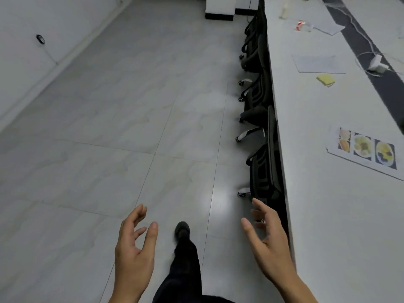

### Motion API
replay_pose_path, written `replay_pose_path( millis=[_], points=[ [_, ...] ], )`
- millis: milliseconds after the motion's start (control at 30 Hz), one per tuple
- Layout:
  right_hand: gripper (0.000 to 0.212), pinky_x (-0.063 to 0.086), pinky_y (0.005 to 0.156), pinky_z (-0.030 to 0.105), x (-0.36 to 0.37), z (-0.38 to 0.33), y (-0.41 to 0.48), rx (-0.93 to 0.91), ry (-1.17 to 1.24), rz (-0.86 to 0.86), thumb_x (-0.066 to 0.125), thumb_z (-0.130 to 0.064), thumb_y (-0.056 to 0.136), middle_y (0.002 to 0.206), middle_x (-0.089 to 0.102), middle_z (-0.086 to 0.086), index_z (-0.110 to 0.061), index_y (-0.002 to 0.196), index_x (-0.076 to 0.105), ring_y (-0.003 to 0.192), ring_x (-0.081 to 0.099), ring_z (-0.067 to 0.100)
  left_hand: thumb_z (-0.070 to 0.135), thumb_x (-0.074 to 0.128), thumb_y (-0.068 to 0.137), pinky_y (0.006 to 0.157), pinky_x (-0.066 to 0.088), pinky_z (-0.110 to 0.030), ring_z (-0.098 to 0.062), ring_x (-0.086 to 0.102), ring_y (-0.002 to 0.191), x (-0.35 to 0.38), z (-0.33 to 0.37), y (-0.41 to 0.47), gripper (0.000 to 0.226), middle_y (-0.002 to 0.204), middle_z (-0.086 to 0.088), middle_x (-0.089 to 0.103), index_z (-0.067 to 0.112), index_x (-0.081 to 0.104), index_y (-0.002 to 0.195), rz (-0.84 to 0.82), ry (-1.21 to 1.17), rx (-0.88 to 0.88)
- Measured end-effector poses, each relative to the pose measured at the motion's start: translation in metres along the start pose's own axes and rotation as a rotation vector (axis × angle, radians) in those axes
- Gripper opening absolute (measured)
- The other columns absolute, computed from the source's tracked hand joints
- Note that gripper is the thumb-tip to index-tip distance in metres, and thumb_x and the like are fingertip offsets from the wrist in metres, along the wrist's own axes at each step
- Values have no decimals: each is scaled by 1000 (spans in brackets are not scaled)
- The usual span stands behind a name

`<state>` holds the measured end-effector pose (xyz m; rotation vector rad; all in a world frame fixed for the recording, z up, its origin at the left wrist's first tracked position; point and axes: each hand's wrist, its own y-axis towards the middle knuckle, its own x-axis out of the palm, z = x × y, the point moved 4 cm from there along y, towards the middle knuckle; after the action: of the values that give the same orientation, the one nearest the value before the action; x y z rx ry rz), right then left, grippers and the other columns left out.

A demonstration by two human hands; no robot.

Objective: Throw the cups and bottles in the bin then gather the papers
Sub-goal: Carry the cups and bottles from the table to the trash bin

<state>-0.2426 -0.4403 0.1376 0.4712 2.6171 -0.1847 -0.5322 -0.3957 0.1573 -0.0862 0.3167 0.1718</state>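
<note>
**Bench** (317, 204): long and white, set along the right of the view. A dark strip (371, 53) is run lengthwise toward its far end.

**Chairs** (260, 110): black, wheeled, pushed in a row against the bench's floor-side edge.

**Printed sheet** (367, 149): food photographs are shown on it. It is laid nearest and is cut off at the right frame edge.

**Plain sheet** (319, 64): placed farther along, with a yellow note pad (325, 80) just beside it.

**Further sheets** (328, 27): laid near the far end.

**Crumpled container** (302, 26): red and white, just beside the further sheets. It is blurred, so cup or bottle cannot be told.

**Pale bottle** (285, 10): placed beyond the container, near the floor-side edge. It is indistinct.

**White adapter** (377, 63): cabled, set on the dark strip.

**Left hand** (133, 248) and **right hand** (269, 241): both are held over the floor (109, 127). The fingers (261, 207) are apart and loosely bent, and nothing is gripped.

**Shoe** (182, 230): dark, seen between the hands.
</note>
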Motion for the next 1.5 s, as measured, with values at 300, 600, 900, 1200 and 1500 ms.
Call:
replay_pose_path(
  millis=[300,600,900,1200,1500],
  points=[
    [52,53,95,40,65,-52,256,114,78,55,66,-38,89,127,52,-22,-43,137,46,115,57,6,13,60,95,87,44,-5,2,55,119,64,49,298,40,129,9,60,27,52,131,-56,-24,16],
    [50,55,92,42,68,-69,472,203,184,275,68,-32,89,127,53,-26,-44,134,49,117,56,1,15,58,95,95,45,-20,-1,53,123,194,117,536,41,130,13,59,29,50,133,-268,30,129],
    [51,50,91,27,65,-67,767,196,166,254,65,-37,90,128,52,-24,-41,137,47,116,54,-1,22,59,92,99,43,-26,0,53,122,342,188,768,43,131,15,58,38,48,130,-261,68,138],
    [48,45,95,23,59,-99,1038,120,96,157,65,-34,91,128,48,-29,-36,136,48,119,53,2,16,60,94,98,43,-24,0,53,122,443,236,987,43,132,15,57,30,48,134,-182,81,118],
    [54,39,86,3,53,-92,1288,190,26,263,70,-25,89,129,50,-24,-35,137,47,119,51,-4,20,61,93,90,41,-9,2,53,121,614,292,1227,45,131,23,55,47,46,126,-371,89,128]
  ],
)
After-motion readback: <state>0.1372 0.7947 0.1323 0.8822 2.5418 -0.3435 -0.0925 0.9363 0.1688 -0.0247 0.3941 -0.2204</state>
